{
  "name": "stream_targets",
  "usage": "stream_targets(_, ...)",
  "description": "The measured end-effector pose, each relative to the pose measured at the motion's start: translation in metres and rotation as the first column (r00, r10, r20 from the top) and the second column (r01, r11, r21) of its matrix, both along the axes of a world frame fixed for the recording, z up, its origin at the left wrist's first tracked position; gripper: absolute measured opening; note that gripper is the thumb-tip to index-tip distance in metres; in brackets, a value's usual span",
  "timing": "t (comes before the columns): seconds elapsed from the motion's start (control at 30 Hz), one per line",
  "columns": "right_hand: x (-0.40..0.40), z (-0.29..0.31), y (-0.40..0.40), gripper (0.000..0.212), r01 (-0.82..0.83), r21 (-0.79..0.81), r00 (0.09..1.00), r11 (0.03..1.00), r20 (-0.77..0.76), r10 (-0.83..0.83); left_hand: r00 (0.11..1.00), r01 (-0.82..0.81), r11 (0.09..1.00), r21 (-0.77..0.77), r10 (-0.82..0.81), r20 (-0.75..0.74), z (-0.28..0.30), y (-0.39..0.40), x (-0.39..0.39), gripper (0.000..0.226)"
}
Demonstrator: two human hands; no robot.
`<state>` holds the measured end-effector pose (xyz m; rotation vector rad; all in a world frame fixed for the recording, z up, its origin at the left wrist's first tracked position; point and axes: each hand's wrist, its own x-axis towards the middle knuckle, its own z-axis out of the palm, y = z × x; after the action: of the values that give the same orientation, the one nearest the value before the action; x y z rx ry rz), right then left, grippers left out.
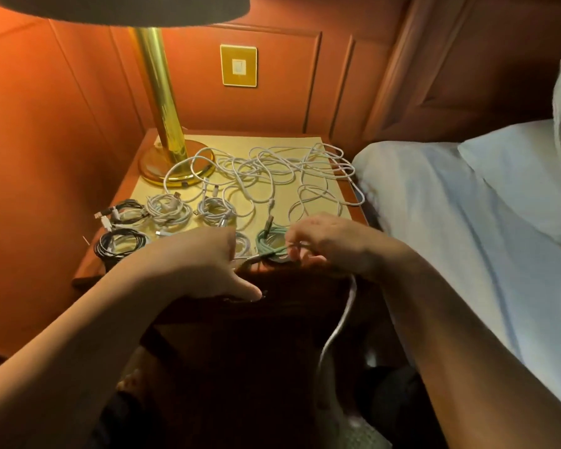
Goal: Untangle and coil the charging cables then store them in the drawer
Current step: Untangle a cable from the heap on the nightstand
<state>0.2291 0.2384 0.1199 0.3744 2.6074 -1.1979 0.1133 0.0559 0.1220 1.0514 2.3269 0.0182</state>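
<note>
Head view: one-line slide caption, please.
Both hands, left hand and right hand, work a green coiled cable beside finished coils, tangled white cables behind.

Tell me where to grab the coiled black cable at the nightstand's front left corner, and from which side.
Pinch the coiled black cable across its near-left arc, coming from above and the left. The loops lie flat and bunched there, so one grip would likely catch them all, and that side faces the bare nightstand edge. Its right side lies close to the left hand.
</note>
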Motion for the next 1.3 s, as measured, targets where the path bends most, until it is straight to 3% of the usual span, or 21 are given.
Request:
stream_targets(0.07, 0.002, -0.008, -0.015, 0.029, -0.055, 0.198, 0.998, 0.979, -0.002, 0.057, 0.999, 0.024, 0.98, 0.198, -0.032, 0.035, -0.004, -0.003, 0.007, 0.067)
stream_targets(0.13, 0.005, -0.013, -0.027, 0.025, -0.069, 0.283, 0.998, 0.957, 0.029, 0.064, 0.984, 0.125, 0.941, 0.315, -0.159, 0.082, -0.011, 0.001, 0.014, 0.042)
stream_targets(0.23, 0.011, -0.021, -0.034, 0.029, 0.001, 0.288, 1.0, 0.958, -0.03, 0.008, 0.95, 0.237, 0.881, 0.41, -0.298, 0.091, -0.026, 0.009, 0.016, 0.02)
stream_targets(0.33, 0.015, -0.025, -0.025, 0.035, 0.163, 0.028, 0.972, 0.986, -0.176, -0.155, 0.902, 0.068, 0.874, 0.48, -0.26, 0.345, -0.036, 0.01, 0.008, 0.035)
stream_targets(0.43, 0.018, -0.024, -0.01, 0.037, 0.176, 0.023, 0.963, 0.984, -0.209, -0.168, 0.722, -0.189, 0.796, 0.575, -0.284, 0.631, -0.039, 0.009, -0.002, 0.039)
stream_targets(0.5, 0.02, -0.026, 0.001, 0.035, 0.167, -0.058, 0.953, 0.984, -0.248, -0.176, 0.615, -0.183, 0.824, 0.537, -0.33, 0.716, -0.042, 0.011, -0.004, 0.039)
stream_targets(0.57, 0.02, -0.029, 0.01, 0.03, 0.141, -0.183, 0.944, 0.973, -0.271, -0.188, 0.577, -0.145, 0.848, 0.51, -0.346, 0.739, -0.048, 0.015, 0.004, 0.037)
stream_targets(0.6, 0.019, -0.031, 0.013, 0.028, 0.138, -0.233, 0.941, 0.963, -0.273, -0.201, 0.562, -0.202, 0.829, 0.521, -0.337, 0.755, -0.052, 0.018, 0.009, 0.036)
stream_targets(0.67, 0.017, -0.034, 0.018, 0.026, 0.137, -0.298, 0.932, 0.945, -0.285, -0.225, 0.46, -0.47, 0.731, 0.495, -0.276, 0.844, -0.058, 0.026, 0.017, 0.031)
stream_targets(0.73, 0.013, -0.036, 0.018, 0.023, 0.131, -0.305, 0.925, 0.943, -0.304, -0.227, 0.294, -0.708, 0.611, 0.353, -0.2, 0.935, -0.059, 0.032, 0.019, 0.027)
stream_targets(0.77, 0.011, -0.038, 0.016, 0.021, 0.129, -0.274, 0.922, 0.953, -0.32, -0.217, 0.24, -0.742, 0.608, 0.284, -0.155, 0.958, -0.057, 0.034, 0.018, 0.026)
stream_targets(0.87, 0.005, -0.046, 0.006, 0.02, 0.137, -0.206, 0.897, 0.969, -0.389, -0.209, 0.119, -0.685, 0.717, 0.134, -0.072, 0.99, -0.052, 0.036, 0.017, 0.034)
stream_targets(0.97, 0.0, -0.05, -0.003, 0.03, 0.183, -0.283, 0.88, 0.941, -0.38, -0.285, -0.085, -0.726, 0.684, 0.068, -0.187, 0.979, -0.049, 0.036, 0.018, 0.04)
stream_targets(1.07, -0.004, -0.051, -0.014, 0.063, 0.222, -0.524, 0.916, 0.822, -0.178, -0.361, -0.288, -0.743, 0.665, 0.067, -0.409, 0.866, -0.047, 0.037, 0.018, 0.044)
stream_targets(1.13, -0.004, -0.053, -0.02, 0.06, 0.215, -0.597, 0.937, 0.773, -0.097, -0.336, -0.282, -0.808, 0.581, 0.095, -0.524, 0.804, -0.044, 0.037, 0.017, 0.045)
stream_targets(1.23, -0.002, -0.048, -0.035, 0.048, 0.208, -0.577, 0.965, 0.79, -0.008, -0.26, -0.127, -0.952, 0.3, 0.062, -0.569, 0.812, -0.03, 0.038, 0.009, 0.045)
stream_targets(1.3, -0.001, -0.046, -0.042, 0.052, 0.125, -0.493, 0.977, 0.861, -0.088, -0.193, -0.02, -0.99, 0.128, 0.062, -0.554, 0.832, -0.024, 0.037, -0.003, 0.046)
